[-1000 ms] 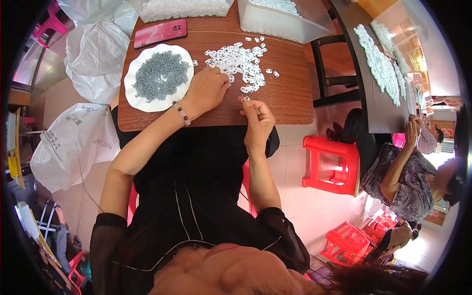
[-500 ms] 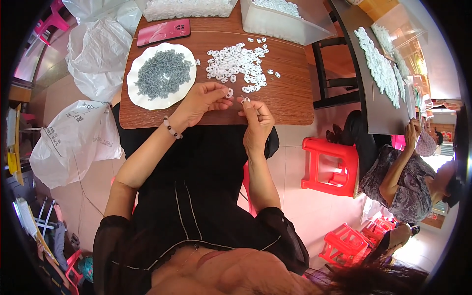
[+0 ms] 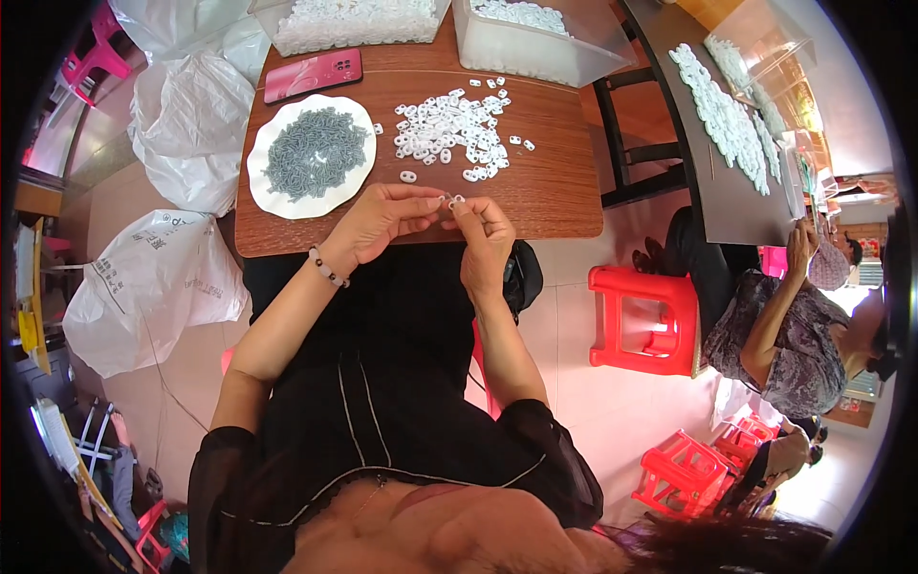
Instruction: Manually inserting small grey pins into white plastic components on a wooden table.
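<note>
My left hand (image 3: 390, 222) and my right hand (image 3: 486, 244) meet fingertip to fingertip above the near edge of the brown wooden table. Between my right thumb and finger is a small white two-hole plastic piece (image 3: 456, 202). My left thumb and forefinger pinch something tiny against it, too small to make out. Just beyond my left hand lies a single white two-hole piece (image 3: 408, 176). A loose pile of the same pieces (image 3: 448, 124) spreads farther back. On the left, a white wavy-rimmed plate (image 3: 260, 182) holds many small grey rod-shaped pieces (image 3: 316, 153).
A pink phone (image 3: 314, 76) lies behind the plate. Two clear bins of white pieces, a left bin (image 3: 354, 38) and a right bin (image 3: 535, 72), stand at the back. White plastic bags (image 3: 158, 287) are on the left. At right are a red stool (image 3: 643, 320) and another person (image 3: 784, 335).
My hands have come together, the left with its fingertips now at the white piece in my right hand. A single white piece shows on the table beyond my left hand.
</note>
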Motion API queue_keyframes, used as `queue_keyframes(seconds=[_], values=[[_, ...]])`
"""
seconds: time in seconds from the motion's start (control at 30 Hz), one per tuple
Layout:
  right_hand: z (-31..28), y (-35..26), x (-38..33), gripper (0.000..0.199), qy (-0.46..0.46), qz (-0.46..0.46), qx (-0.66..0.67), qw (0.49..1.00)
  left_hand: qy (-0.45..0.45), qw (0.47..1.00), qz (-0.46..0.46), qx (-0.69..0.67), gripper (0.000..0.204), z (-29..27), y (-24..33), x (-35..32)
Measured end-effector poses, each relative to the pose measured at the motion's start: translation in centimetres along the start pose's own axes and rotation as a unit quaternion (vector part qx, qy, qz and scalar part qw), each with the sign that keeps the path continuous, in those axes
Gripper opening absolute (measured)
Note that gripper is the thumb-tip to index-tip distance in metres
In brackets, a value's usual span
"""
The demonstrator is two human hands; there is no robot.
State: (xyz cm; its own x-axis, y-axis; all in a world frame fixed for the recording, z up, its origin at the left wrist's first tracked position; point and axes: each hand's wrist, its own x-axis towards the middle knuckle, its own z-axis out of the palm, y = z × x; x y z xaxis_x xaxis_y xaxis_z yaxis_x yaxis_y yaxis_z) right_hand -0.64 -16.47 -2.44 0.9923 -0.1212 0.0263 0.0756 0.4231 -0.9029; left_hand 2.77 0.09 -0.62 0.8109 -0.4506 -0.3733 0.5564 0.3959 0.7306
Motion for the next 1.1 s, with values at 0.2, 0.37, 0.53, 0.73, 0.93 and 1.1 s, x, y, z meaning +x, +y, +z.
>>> queue_keyframes(seconds=[0.2,0.37,0.53,0.73,0.93,1.1], values=[[0.5,0.2,-0.4,0.008,-0.018,0.023,-0.006,1.000,-0.003,1.000,0.012,0.020,0.023,-1.0,0.0,-0.7],[0.6,0.2,-0.5,0.008,-0.030,0.023,-0.007,0.999,0.000,0.999,0.026,0.029,0.022,-1.1,-0.6,-1.0],[0.4,0.5,-0.5,0.006,-0.031,0.028,0.000,0.999,0.006,0.999,0.032,0.019,0.027,-0.6,-0.7,-1.4],[0.9,-0.5,-0.7,0.006,-0.036,0.040,0.014,0.998,-0.013,0.999,0.022,0.036,0.029,-0.4,-0.5,-1.6],[1.8,-2.1,-0.7,0.006,-0.039,0.034,-0.004,0.999,-0.010,1.000,0.020,-0.013,0.031,-0.6,-0.4,-1.6],[1.6,-2.9,-0.7,0.006,-0.052,0.060,-0.052,0.995,0.023,0.999,0.029,-0.038,0.029,-0.6,-0.1,-1.8]])
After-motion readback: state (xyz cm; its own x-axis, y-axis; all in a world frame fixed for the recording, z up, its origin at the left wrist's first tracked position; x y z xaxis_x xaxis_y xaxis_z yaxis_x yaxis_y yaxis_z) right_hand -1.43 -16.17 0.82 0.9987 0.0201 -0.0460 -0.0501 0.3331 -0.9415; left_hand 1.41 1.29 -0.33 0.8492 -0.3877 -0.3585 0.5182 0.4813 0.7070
